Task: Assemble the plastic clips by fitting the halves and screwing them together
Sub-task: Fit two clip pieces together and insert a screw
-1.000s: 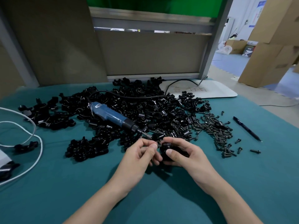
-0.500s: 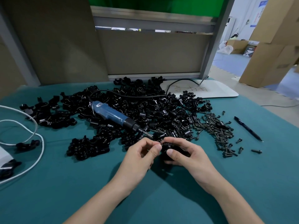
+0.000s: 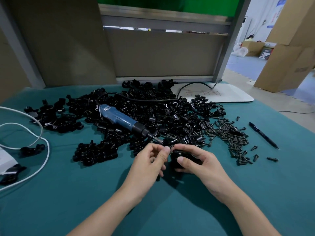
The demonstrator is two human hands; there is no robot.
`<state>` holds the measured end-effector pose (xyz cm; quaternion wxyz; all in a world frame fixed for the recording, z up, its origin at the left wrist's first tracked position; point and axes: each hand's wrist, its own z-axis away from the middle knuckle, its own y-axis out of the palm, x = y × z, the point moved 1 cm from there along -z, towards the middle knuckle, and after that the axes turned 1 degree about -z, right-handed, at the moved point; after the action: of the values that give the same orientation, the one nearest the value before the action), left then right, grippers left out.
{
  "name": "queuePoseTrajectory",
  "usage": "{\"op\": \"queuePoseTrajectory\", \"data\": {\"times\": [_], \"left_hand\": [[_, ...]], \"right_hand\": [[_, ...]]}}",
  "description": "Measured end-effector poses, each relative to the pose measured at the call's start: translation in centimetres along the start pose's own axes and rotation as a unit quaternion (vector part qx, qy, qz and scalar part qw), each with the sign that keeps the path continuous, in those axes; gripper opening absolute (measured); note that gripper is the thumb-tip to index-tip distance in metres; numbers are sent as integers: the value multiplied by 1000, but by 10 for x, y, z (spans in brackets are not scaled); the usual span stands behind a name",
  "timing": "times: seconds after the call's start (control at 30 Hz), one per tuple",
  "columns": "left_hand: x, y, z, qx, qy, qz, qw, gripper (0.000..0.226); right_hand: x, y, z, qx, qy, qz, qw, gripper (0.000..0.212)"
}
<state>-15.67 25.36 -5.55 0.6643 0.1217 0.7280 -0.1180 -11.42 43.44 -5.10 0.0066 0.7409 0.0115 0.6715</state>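
Clip (image 3: 176,155) — black, seemingly 2 halves joined.

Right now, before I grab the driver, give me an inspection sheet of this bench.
Surface: teal cloth table, far half largely covered by parts.
Job's things: heap of black clip halves; loose screws right of it; blue electric screwdriver lying on the heap.
Clutter: black pen at right; white board behind the heap.
Hands: right hand grips a black clip; left hand pinches a small part beside it, likely a screw.
Cables: black cord runs from the screwdriver over the heap; white cable loops at left.
Surroundings: grey partition behind; cardboard boxes far right.
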Motion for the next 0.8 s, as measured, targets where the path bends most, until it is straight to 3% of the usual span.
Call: {"op": "queuePoseTrajectory", "data": {"times": [0.1,0.23,0.33,0.43,0.57,0.67,0.8], "left_hand": [[2,0,0,5,-2,-39,999,34],[3,-1,0,8,21,-48,999,8],[3,-1,0,22,40,-29,999,16],[3,-1,0,9,16,-9,1000,5],[4,0,-1,14,3,-30,999,20],[4,-1,-1,8,16,-27,999,10],[5,-2,-2,-4,33,-23,999,14]], "right_hand": [[0,0,0,1,2,5,1000,30],[1,0,0,6,4,2,1000,30],[1,-1,0,8,2,-2,1000,28],[0,0,0,3,2,5,1000,28],[0,1,0,1,6,9,1000,30],[1,0,0,6,9,8,1000,31],[1,0,0,7,14,10,1000,32]]}}
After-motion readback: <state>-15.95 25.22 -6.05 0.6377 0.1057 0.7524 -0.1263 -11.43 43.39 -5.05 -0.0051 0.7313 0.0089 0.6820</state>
